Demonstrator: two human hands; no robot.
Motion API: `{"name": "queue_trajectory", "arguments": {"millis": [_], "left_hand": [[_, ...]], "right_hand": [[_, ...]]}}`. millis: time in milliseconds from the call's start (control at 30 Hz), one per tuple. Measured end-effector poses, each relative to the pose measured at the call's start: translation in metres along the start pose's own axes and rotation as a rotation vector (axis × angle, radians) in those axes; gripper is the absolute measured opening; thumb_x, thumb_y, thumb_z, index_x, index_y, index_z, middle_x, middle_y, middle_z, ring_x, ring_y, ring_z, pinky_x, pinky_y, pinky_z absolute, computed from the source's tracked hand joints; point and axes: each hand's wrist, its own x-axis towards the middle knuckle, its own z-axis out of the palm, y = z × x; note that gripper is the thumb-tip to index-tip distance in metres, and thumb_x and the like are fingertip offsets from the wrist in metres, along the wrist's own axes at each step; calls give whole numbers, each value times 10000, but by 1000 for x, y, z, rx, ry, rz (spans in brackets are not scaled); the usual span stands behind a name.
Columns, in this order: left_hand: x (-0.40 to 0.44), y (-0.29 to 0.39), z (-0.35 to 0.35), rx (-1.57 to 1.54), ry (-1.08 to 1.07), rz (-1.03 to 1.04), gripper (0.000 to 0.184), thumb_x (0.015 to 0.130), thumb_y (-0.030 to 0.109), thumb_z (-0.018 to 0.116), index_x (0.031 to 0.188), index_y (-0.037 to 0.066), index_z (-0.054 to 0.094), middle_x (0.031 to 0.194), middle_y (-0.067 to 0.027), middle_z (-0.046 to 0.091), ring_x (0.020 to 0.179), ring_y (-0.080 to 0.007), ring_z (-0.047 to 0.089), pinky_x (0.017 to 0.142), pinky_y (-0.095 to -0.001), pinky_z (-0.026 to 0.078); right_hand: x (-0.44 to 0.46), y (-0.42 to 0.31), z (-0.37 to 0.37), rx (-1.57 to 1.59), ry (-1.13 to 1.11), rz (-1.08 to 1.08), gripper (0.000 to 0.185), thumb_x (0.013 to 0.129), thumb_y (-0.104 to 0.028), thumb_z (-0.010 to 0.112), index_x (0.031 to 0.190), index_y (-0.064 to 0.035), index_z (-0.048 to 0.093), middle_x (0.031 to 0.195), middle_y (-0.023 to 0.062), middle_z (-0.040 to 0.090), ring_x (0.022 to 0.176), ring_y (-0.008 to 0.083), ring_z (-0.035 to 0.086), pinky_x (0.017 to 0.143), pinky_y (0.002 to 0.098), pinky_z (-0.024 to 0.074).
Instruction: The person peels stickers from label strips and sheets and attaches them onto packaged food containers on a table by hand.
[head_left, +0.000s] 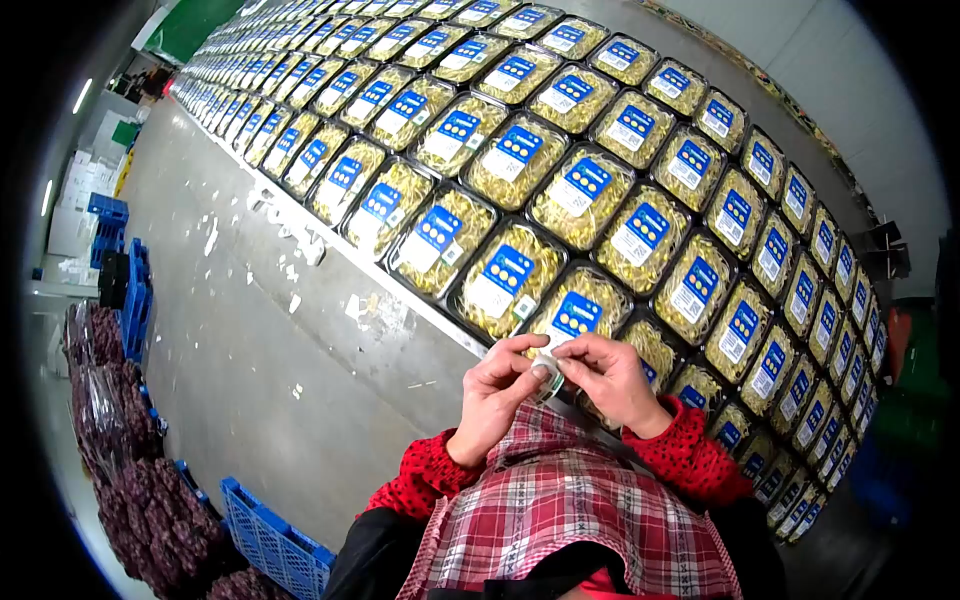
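Sticker strip (pixel 549 378) by the look of it, white and green, pinched in closed fingers of left hand (pixel 497 393) and right hand (pixel 612 375) beside desk edge (pixel 418 303), likely for steady control, with bean-sprout trays (pixel 604 212) packed tight, labels (pixel 588 178) up, presumably for easy access.

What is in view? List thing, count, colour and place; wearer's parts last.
trays: dozens, black, yellowish contents, upper left to lower right
labels: many, blue and white, on trays
small item: one, whitish, between the hands
floor: one, grey, left
scraps: many, white, on floor
pallets: several, blue, left
sacks: several, purple, left
lights: at least two, white, upper left
wall: one, pale, upper right
garment: one, red checked, bottom centre
sleeves: two, spotted red, lower centre
left hand: one, bare, at item
right hand: one, bare, at item
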Motion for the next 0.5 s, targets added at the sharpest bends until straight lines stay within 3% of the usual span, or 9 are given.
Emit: {"name": "queue_trajectory", "arguments": {"millis": [100, 233, 300, 367, 433, 500], "left_hand": [[25, 6, -21, 6, -23, 14, 43, 853, -15, 661, 840, -46, 687, 1080, -118, 638, 868, -136, 611, 742, -271, 510], [47, 12, -46, 56, -83, 74, 79, 833, -14, 692, 906, -15, 722, 1038, -109, 666, 888, -150, 621, 747, -267, 506], [56, 18, -54, 31, -79, 38, 66, 826, -20, 697, 888, -20, 720, 1001, -103, 667, 858, -144, 619, 733, -269, 506], [61, 20, -62, 7, -38, -14, 40, 827, -25, 691, 859, -30, 713, 954, -92, 665, 822, -131, 611, 704, -259, 498], [66, 21, -72, 140, -30, -20, 28, 837, -20, 680, 821, -37, 694, 931, -85, 659, 797, -104, 591, 676, -223, 461], [66, 18, -75, 35, 23, -58, 35, 835, -15, 685, 804, -31, 686, 968, -87, 653, 811, -100, 587, 683, -223, 454]], "right_hand": [[21, -3, 10, 129, -73, 202, 157, 933, -14, 553, 1052, 61, 623, 917, 48, 654, 782, 88, 624, 674, 228, 507], [40, -5, 24, 147, -120, 220, 149, 908, -9, 563, 1025, 59, 626, 902, 59, 636, 766, 111, 641, 664, 247, 513], [51, -11, 27, 8, -131, 170, 143, 882, 3, 589, 1010, 46, 634, 888, 76, 639, 784, 123, 648, 662, 254, 514], [71, -19, 21, -328, 5, -172, 159, 851, 11, 619, 1007, 31, 642, 878, 96, 642, 781, 141, 646, 661, 271, 517], [88, -37, 23, -349, 0, -173, 204, 822, 6, 633, 1026, 3, 641, 909, 94, 641, 774, 171, 627, 689, 288, 505], [94, -45, 34, -473, -133, -181, 231, 809, 4, 653, 1040, 3, 639, 921, 104, 642, 766, 196, 632, 692, 288, 507]]}}
